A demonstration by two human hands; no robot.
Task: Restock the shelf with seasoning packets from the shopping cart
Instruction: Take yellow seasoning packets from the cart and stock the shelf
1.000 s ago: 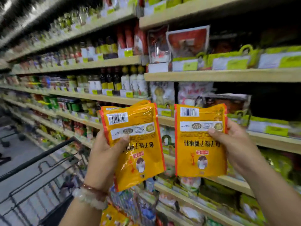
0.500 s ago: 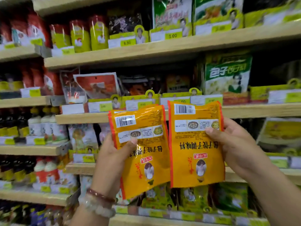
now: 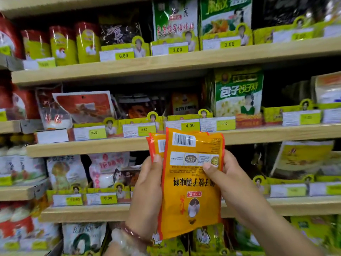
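Observation:
Two orange seasoning packets are held upside down in front of the shelves, one stacked over the other. The front packet (image 3: 191,183) shows a barcode at its top; my right hand (image 3: 232,183) grips its right edge with the thumb on the face. The rear packet (image 3: 156,143) peeks out at the upper left, and my left hand (image 3: 147,196) grips it with the thumb near its edge. A matching orange packet (image 3: 184,103) stands on the wooden shelf (image 3: 110,145) behind the 4.00 price tag, just above the held pair. The shopping cart is out of view.
Wooden shelves run across the whole view, packed with seasoning bags and red-yellow canisters (image 3: 62,45). A green and white bag (image 3: 238,93) stands right of the orange packet's slot. Yellow price tag strips line each shelf edge.
The view swung from the aisle and cart to face the shelves. My hands brought the two packets together, so the right one now overlaps the left one, and lifted them toward the middle shelf.

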